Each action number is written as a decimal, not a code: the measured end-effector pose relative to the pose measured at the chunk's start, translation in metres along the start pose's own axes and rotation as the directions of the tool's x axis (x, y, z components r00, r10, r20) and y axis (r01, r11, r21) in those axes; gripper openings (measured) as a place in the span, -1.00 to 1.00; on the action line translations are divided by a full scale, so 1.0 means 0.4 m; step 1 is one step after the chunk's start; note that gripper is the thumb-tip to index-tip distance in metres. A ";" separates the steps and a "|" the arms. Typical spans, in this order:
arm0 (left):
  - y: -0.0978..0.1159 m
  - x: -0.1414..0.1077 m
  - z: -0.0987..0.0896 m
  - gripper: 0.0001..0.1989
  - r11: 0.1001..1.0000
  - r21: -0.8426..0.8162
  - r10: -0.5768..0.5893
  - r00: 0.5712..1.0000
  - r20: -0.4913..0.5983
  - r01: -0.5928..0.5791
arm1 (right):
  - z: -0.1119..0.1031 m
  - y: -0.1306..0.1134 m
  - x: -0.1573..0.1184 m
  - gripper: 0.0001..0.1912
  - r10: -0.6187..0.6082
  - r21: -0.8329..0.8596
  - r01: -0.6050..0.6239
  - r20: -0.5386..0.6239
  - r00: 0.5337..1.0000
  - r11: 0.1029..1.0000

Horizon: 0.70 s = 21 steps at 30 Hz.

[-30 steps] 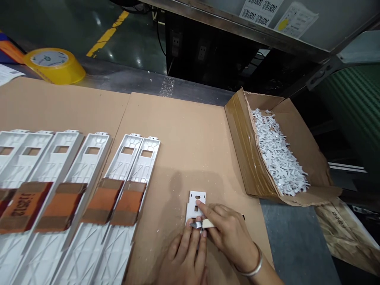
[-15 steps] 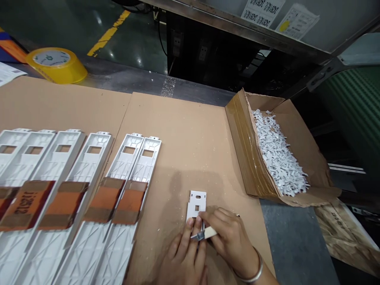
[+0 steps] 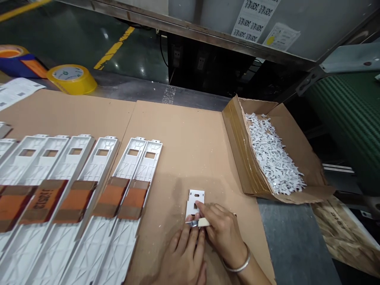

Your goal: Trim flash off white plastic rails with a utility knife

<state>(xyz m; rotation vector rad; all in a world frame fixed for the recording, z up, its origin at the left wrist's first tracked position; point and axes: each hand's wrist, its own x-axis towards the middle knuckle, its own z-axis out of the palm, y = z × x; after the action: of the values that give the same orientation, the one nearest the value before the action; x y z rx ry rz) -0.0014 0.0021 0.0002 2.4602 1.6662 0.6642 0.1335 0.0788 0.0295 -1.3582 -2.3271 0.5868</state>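
Panel held by left fingers, knife by right fingers, cardboard beneath, green floor

White slotted plastic plate: six-o'clock end hidden from me under the bare left hand.
Cream-handled metal blade: grip partly lost inside the bare right hand.
Long white ribbed plastic panels: cut off at seven o'clock.
Heaped white plastic bits, three o'clock: too small to tell apart.
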 end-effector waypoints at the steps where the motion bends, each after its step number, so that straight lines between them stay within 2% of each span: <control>1: 0.001 0.001 -0.001 -0.63 1.000 0.002 0.000 1.000 0.000 0.000 | 0.001 -0.002 0.000 -0.72 0.003 -0.006 -0.003 -0.002 1.000 1.000; 6: 0.000 0.002 -0.001 -0.63 1.000 -0.004 0.006 1.000 -0.008 -0.006 | 0.007 -0.010 -0.007 -0.76 0.006 -0.007 -0.006 -0.024 1.000 1.000; 10: -0.001 0.001 0.002 -0.60 1.000 -0.005 0.015 1.000 -0.009 -0.015 | 0.010 -0.011 -0.014 -0.69 -0.023 -0.053 0.019 -0.080 0.996 0.998; 17: -0.003 0.002 0.002 -0.59 1.000 -0.001 0.022 1.000 0.006 -0.022 | 0.004 -0.017 -0.004 -0.75 -0.006 -0.046 0.005 -0.014 1.000 0.999; 21: -0.003 0.004 0.003 -0.57 1.000 -0.010 0.018 1.000 -0.017 -0.018 | -0.019 -0.019 -0.009 -0.75 0.085 0.024 -0.084 -0.003 0.996 0.996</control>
<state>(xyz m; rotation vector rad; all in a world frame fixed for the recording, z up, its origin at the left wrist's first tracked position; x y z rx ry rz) -0.0013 0.0043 -0.0007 2.4726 1.6449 0.6961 0.1337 0.0734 0.0393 -1.4512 -2.2614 0.6351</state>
